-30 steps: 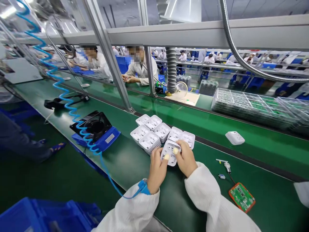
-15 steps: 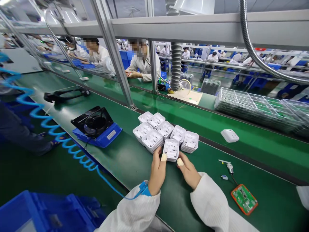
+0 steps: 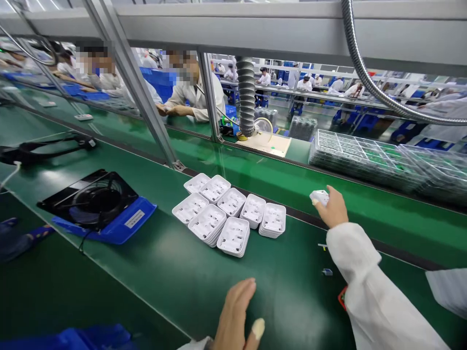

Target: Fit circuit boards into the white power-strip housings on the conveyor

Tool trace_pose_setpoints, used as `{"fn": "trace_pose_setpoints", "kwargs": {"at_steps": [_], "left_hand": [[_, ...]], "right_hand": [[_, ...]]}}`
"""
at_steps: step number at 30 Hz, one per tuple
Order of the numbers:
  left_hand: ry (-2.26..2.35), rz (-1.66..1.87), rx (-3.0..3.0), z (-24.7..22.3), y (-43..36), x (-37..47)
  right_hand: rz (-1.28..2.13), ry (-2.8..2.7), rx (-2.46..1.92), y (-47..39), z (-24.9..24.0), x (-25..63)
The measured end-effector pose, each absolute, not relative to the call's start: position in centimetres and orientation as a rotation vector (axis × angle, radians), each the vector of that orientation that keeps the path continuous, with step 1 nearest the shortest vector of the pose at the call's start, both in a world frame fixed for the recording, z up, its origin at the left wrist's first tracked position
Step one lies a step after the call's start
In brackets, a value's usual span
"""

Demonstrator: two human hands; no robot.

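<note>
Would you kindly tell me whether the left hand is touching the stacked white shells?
No, green table shows between the left hand and the nearest white stack.

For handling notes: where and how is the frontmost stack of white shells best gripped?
Probably low around the near-right corner of the frontmost stack, coming from the near right: those walls face bare green bench, while neighbouring stacks crowd its left and far sides. Its edge looks layered, so stay low to catch every piece.

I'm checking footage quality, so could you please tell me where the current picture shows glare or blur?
Head view: pale sheen on the green bench near the white shells; head view: smearing across the clear trays at right; head view: lower-left blue bin looks soft.
</note>
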State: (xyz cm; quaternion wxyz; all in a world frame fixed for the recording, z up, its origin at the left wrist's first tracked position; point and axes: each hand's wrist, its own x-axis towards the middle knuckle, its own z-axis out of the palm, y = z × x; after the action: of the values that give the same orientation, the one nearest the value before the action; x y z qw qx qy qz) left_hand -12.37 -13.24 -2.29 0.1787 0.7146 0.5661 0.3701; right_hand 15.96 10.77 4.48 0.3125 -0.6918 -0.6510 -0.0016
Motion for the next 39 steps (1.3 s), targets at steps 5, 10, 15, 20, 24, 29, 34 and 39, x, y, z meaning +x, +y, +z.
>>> {"fn": "trace_pose_setpoints", "kwargs": {"at_steps": [5,10,15,20,24,29,34,39], "left_hand": [[1.47,0.941,2.178,-3.5,-11.7,-11.8],[1.542,0.925,2.144,-3.7,-12.0,-11.6],[1.573,1.012,2.3,-1.9,-12.0,-11.1],[1.354,1.062,2.72,2.0,-10.9,-9.6],[1.241,0.774,2.638,4.5,-10.7,-9.3],[1.59,0.887,2.398,7.4,-6.9,-12.8],[2.187,0.829,2.259,10.8,1.9,-15.9],[2.385,0.64,2.122,11.0,6.5,-15.7]], "right_hand": [[0.072,-1.639,-2.311,17.3,-0.9,18.5],[0.237,-1.685,-2.215,16.6,0.4,18.8],[0.553,-1.743,-1.894,6.6,4.9,18.3],[1.45,-1.948,-1.305,-5.5,4.7,11.9],[1.842,-1.77,-1.027,-8.6,3.3,8.3],[1.727,-1.608,-1.059,-9.4,2.6,9.2],[1.668,-1.7,-1.156,-11.6,3.2,10.3],[1.607,-1.748,-1.143,-14.1,2.4,10.6]]}}
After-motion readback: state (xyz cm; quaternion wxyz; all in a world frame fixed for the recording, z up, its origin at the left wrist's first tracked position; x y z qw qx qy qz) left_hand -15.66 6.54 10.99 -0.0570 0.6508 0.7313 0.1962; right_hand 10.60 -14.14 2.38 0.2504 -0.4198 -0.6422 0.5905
